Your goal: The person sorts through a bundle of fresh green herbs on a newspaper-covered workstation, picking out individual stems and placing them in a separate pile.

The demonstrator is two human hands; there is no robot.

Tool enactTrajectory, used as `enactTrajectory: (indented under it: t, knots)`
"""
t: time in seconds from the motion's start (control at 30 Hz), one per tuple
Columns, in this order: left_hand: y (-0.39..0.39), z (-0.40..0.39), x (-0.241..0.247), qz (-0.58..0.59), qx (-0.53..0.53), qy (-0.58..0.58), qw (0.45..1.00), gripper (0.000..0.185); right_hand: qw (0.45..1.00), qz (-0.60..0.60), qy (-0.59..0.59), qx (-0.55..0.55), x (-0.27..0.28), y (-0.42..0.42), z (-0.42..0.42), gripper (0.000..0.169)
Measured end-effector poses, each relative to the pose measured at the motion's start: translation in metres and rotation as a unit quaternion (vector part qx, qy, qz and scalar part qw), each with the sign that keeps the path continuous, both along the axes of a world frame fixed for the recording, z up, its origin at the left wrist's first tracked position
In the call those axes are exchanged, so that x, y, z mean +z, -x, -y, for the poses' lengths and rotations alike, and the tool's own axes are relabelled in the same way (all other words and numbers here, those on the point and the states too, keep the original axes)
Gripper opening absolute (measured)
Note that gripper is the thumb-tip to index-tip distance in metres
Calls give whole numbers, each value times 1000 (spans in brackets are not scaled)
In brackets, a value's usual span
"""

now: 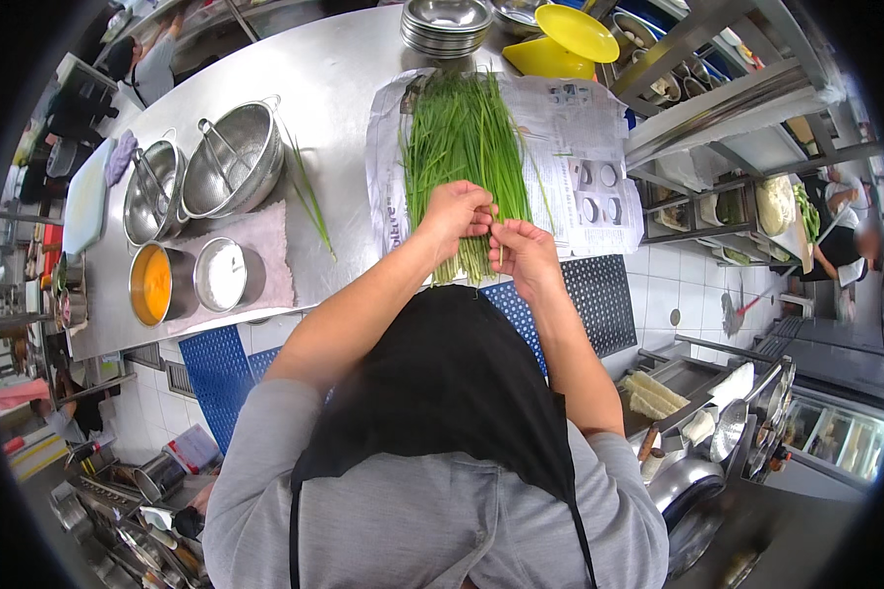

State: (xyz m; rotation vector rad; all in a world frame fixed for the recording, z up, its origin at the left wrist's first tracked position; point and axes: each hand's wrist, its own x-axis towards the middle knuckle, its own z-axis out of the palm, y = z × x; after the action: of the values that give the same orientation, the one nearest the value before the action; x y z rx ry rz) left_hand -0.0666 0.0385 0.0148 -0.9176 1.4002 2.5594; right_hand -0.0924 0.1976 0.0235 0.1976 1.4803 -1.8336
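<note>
A thick heap of long green garlic chives lies on spread newspaper, its pale stem ends pointing toward me at the table's near edge. My left hand is over the stems, its thumb and fingertips pinched on a chive stalk. Close beside it, my right hand pinches the lower part of a stalk between thumb and fingers. Both hands seem to be on the same stalk, though the fingers partly hide it. A few loose chive blades lie on the steel table to the left.
Left on the table are steel strainers, a pot of orange liquid, a pot of white contents and a cloth. Stacked steel bowls and yellow plastic ware stand at the back. Shelving rises on the right.
</note>
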Motion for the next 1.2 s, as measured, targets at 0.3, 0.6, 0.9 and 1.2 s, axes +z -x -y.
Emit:
enactTrajectory:
  t: [0.3, 0.6, 0.9, 1.2]
  knots:
    - [-6, -15, -7, -21, 53, -72, 996, 9, 996, 7, -13, -87, -3, 5, -9, 10]
    - [38, -12, -5, -39, 43, 425, 903, 19, 956, -235, -92, -152, 19, 32, -37, 17]
    - [23, -25, 16, -94, -65, 52, 992, 16, 959, -263, -106, 6, 17, 6, -16, 15]
    - [40, 17, 14, -102, -28, 43, 993, 15, 976, -185, -93, 70, 23, -7, -73, 11]
